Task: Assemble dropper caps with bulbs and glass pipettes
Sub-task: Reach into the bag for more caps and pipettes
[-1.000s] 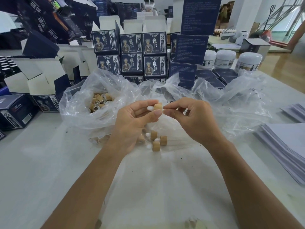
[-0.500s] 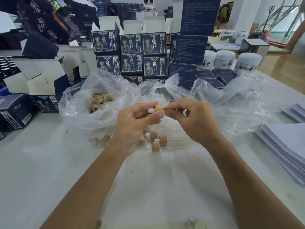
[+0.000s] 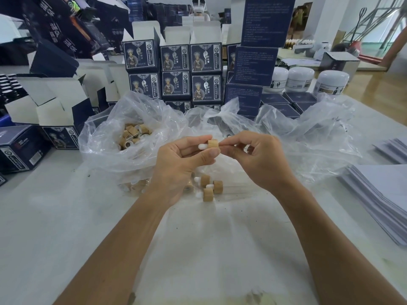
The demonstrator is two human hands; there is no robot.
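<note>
White bench [image 3: 66, 216] holds three finished caps [image 3: 212, 187] below the hands. Left hand [image 3: 180, 164] fingers pinch one cap [image 3: 213, 143]; right hand [image 3: 257, 159] fingers pinch its end, pipette hard to see.

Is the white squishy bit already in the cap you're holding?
Yes, in. The white bulb sticks out of the cap, which the left hand pinches.

We counted one bamboo dropper cap [image 3: 213, 143] with a white bulb [image 3: 202, 146] between our two hands, three finished caps [image 3: 211, 187] lying just below them, three white jars [image 3: 300, 76] beyond our right hand, and a bagful of loose caps [image 3: 134, 135], too many to count, beyond our left.
</note>
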